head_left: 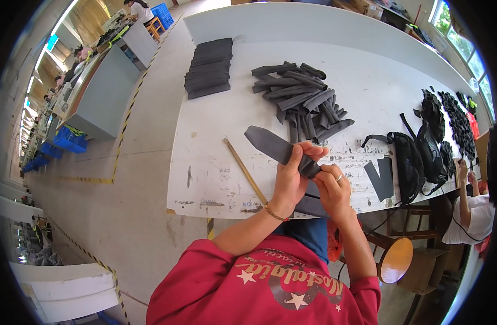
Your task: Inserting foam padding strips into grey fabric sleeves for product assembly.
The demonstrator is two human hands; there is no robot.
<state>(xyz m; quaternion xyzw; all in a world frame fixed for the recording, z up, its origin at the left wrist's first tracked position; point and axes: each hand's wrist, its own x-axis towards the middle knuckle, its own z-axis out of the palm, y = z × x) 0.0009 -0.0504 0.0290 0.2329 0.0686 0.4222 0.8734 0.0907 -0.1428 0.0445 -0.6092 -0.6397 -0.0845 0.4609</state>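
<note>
Both of my hands are raised over the front edge of the white table and share one dark grey fabric strip [267, 143]. My left hand [289, 183] pinches it between thumb and fingers, and its pointed end sticks out to the upper left. My right hand [335, 188], with a ring on one finger, is closed on the gathered end beside the left fingertips. Beneath the hands, another dark piece [312, 206] lies at the table edge, partly hidden. A slim wooden stick [245, 169] slants across the table, its lower end beside my left wrist.
A loose heap of rolled grey strips [308, 97] lies beyond my hands. A neat stack [209, 66] sits at far left. To the right are two flat dark strips [380, 179], black bags [408, 168], a stool [395, 260] and a seated co-worker [470, 216].
</note>
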